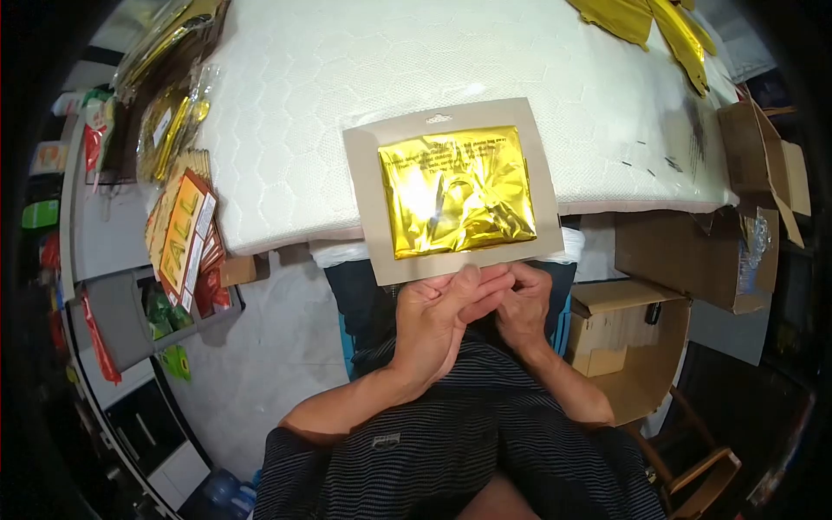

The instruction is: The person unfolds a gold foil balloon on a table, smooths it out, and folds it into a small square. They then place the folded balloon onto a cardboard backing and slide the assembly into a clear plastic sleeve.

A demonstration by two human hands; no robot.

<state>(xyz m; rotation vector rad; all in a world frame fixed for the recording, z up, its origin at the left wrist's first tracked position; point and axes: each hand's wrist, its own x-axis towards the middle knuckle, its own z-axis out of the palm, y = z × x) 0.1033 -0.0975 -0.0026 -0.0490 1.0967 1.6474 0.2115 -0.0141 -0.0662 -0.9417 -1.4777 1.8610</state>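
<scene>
A grey-brown card (368, 191) with a hanging slot at its top edge is tilted slightly over the front of the white padded surface. On its face lies a shiny gold foil packet (459, 192) with small dark print near the top. My left hand (438, 316) grips the card's bottom edge, thumb on top and fingers pressed together. Close beside it, my right hand (523, 308) has its fingers curled at the same bottom edge, touching the left fingertips. What lies between the right fingers is hidden.
Printed "FALL" cards (186, 238) are stacked at the left edge, below gold items in clear bags (169, 130). Gold foil pieces (676, 35) lie at the back right. Open cardboard boxes (641, 347) stand at the right. The white surface (286, 173) spans the front.
</scene>
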